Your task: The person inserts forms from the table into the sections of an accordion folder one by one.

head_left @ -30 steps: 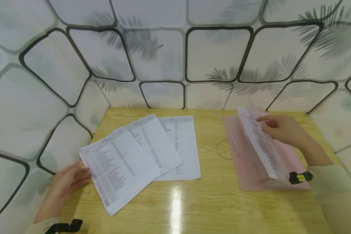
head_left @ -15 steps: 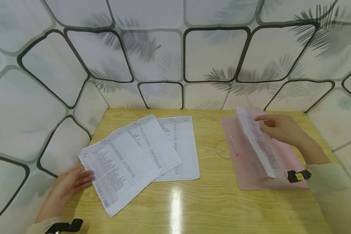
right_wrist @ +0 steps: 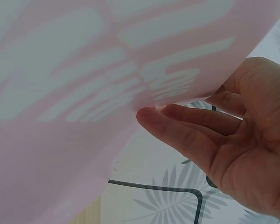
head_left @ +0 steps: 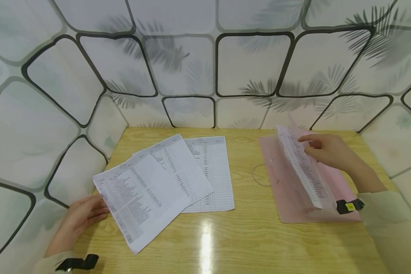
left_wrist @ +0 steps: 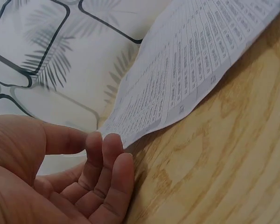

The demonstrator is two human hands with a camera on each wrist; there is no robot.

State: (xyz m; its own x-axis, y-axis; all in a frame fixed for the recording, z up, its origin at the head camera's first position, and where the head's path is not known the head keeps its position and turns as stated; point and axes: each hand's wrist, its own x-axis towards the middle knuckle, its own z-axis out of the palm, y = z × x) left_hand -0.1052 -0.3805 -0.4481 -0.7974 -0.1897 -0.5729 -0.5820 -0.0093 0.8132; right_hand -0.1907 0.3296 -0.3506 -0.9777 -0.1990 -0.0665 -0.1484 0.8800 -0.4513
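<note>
I am observing the right hand (head_left: 328, 152) over the far right part of the bench (head_left: 246, 243). Its fingers are lying nearly straight against the raised flap of the pink folder (head_left: 291, 198), with the thumb on the near face; I am recording a light pinch on the flap and on the printed sheet (head_left: 303, 171) standing against it. In the right wrist view the thumb and fingers (right_wrist: 186, 135) are meeting at the edge of the translucent pink flap (right_wrist: 84, 116). The folder itself is lying open along the right edge of the bench, its lower leaf flat on the wood.

The left hand (head_left: 80, 220) is resting at the near left corner of the bench, fingers relaxed and nearly straight, gripping nothing. Its fingertips (left_wrist: 113, 154) are touching the left edge of the nearest loose sheet (head_left: 140, 199), which is lifting slightly off the wood at that edge.

Three printed sheets are lying fanned and overlapping on the left half of the bench: the nearest sheet on top, a middle sheet (head_left: 181, 167) under it, and a far sheet (head_left: 214, 167) lowest, toward the bench centre. A thin wire loop (head_left: 260, 176) is lying on the wood between the far sheet and the folder.
</note>
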